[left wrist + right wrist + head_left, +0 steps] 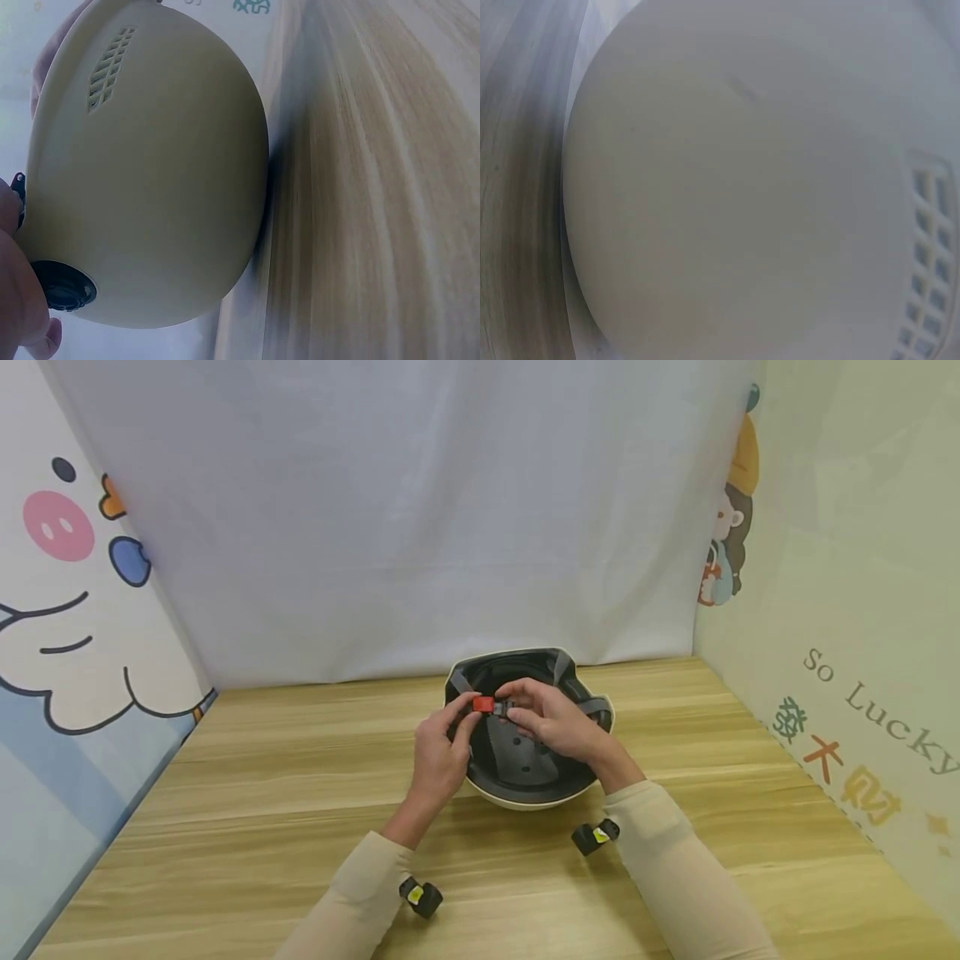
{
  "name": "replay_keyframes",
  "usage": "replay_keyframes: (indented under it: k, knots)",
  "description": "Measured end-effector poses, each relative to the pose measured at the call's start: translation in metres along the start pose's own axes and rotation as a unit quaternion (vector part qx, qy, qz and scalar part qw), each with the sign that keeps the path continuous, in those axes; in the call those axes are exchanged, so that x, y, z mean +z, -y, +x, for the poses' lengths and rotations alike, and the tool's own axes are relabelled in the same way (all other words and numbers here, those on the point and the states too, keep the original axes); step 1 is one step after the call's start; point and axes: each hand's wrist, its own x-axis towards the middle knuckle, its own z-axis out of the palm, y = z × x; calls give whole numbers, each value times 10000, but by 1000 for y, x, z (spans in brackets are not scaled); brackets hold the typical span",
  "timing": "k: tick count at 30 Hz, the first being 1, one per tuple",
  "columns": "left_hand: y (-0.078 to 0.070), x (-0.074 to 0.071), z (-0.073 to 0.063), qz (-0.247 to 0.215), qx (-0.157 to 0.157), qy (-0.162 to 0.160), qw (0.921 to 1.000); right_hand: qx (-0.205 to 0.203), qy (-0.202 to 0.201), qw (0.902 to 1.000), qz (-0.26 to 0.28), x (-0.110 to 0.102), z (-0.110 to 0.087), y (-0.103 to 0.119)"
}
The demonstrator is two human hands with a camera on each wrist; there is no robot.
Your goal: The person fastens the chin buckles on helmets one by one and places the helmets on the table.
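Observation:
A cream helmet lies upside down on the table, its black padded inside facing up. Over its opening, my left hand pinches a red buckle piece between thumb and fingers. My right hand grips the dark buckle piece right beside the red one, at the strap. Grey straps run along the helmet's inner sides. In the left wrist view the smooth shell shows a slotted vent and a round black knob. The right wrist view shows mostly shell.
The helmet stands on a wood-grain table. A pale curtain hangs behind it. Walls with cartoon prints and lettering flank the table. Small black wrist cameras sit at both cuffs.

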Motion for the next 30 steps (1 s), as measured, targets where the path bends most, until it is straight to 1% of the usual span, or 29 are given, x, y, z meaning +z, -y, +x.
replay_keyframes:
  k: [5, 8, 14, 18, 21, 25, 27, 30]
  knots:
    - [1, 1, 0, 157, 100, -29, 9998, -12, 11, 9999, -155, 0, 0, -2]
    - [3, 1, 0, 233, 144, -45, 9996, -27, -4, 9997, -249, 2, 0, 1]
    - [3, 1, 0, 304, 223, -91, 9992, -161, -96, 9990, -410, 8, -2, 19]
    - [3, 1, 0, 379, 315, -119, 9987, -229, -45, 9985, -488, 10, -3, 28]
    - [2, 2, 0, 451, 359, -88, 9983, -294, -13, 9977, -617, 11, -4, 28]
    - [3, 3, -1, 525, 342, -29, 9980, -393, -17, 9966, -719, 11, -3, 24]
    - [3, 4, -1, 576, 356, -20, 9977, -470, 45, 9961, -742, 11, -2, 18]
    - [3, 5, -1, 611, 365, -7, 9975, -545, 109, 9956, -754, 13, -2, 18]
